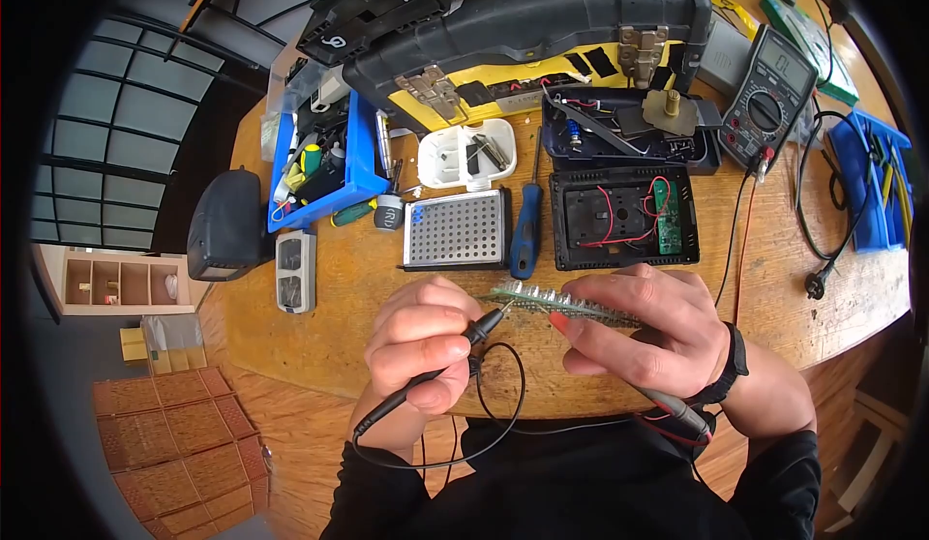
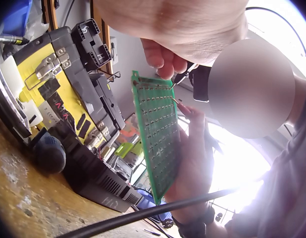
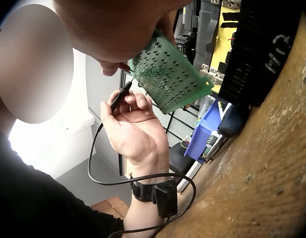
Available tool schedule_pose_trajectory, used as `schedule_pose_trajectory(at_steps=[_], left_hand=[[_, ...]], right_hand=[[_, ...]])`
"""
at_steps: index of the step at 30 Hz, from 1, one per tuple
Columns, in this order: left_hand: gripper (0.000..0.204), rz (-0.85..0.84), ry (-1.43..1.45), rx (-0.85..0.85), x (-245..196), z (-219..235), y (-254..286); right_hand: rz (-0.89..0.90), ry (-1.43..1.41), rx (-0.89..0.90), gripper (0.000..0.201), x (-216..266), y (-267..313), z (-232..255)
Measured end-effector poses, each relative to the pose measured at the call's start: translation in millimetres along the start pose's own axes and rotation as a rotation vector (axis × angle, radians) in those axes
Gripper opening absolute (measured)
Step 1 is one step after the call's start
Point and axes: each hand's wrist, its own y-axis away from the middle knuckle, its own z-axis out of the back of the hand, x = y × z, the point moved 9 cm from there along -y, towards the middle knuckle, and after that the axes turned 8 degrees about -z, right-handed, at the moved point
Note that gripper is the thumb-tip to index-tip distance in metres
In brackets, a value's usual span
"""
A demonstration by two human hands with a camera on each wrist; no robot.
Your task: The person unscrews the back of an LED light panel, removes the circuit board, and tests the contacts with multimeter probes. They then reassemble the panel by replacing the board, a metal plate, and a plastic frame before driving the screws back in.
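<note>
My left hand (image 1: 421, 342) pinches a black multimeter probe (image 1: 486, 325), its thin tip right at the green circuit board (image 1: 530, 294). My right hand (image 1: 658, 327) holds that board tilted up above the table's near side, together with a red probe (image 1: 559, 322) whose tip points at the board. Clear domed parts line the board's upper face. Rows of solder joints cover its underside (image 2: 158, 124) in the left wrist view. Both probe tips meet the solder side near one edge. The digital multimeter (image 1: 771, 100) stands at the back right, its screen lit.
Across the wooden table (image 1: 319, 346) lie a perforated metal panel (image 1: 455, 230), a blue-handled screwdriver (image 1: 524, 235) and an opened black housing (image 1: 624, 219) with red wires. Behind stand a black-and-yellow toolbox (image 1: 532, 27) and a blue bin (image 1: 363, 143). Black cable loops (image 1: 523, 385) hang near my hands.
</note>
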Motion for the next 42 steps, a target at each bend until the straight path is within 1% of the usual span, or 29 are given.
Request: schedule_pose_trajectory(at_steps=[10, 12, 28, 30, 31, 33, 37, 40, 42], left_hand=[[0.052, -0.007, -0.012, -0.003, 0.4, 0.0, 1.9], [0.052, -0.007, -0.021, -0.002, 0.5, 0.3, 2.1], [0.051, -0.022, -0.040, -0.007, -0.1, 1.2, 1.6], [0.051, -0.022, -0.038, -0.002, 0.1, 0.8, 1.0], [0.051, -0.021, -0.038, -0.002, 0.2, 0.7, 1.0], [0.051, -0.022, -0.035, -0.009, 0.2, 0.9, 1.3], [0.051, -0.038, -0.030, -0.018, -0.5, 1.2, 1.9], [0.051, -0.005, -0.036, -0.018, 0.1, 2.8, 1.2], [0.049, -0.027, -0.089, -0.080, -1.6, 9.1, 0.7]], right_hand=[[-0.003, 0.003, 0.004, 0.033, -0.7, 1.3, -0.7], [0.004, -0.003, -0.021, 0.032, 0.0, 1.2, -0.1], [0.031, -0.002, -0.046, 0.032, 1.5, 3.1, 3.0], [-0.016, -0.011, 0.094, 0.042, 0.8, 3.9, -1.0], [-0.017, -0.011, 0.094, 0.042, -0.5, 3.5, -3.7], [0.026, 0.003, -0.033, 0.032, -0.1, 3.1, -0.5], [0.028, 0.009, -0.030, 0.033, 0.1, 3.5, -0.6], [0.013, -0.003, -0.018, 0.034, -0.8, 2.4, -0.6], [-0.101, -0.074, 0.007, 0.035, -12.2, -0.9, 2.2]])
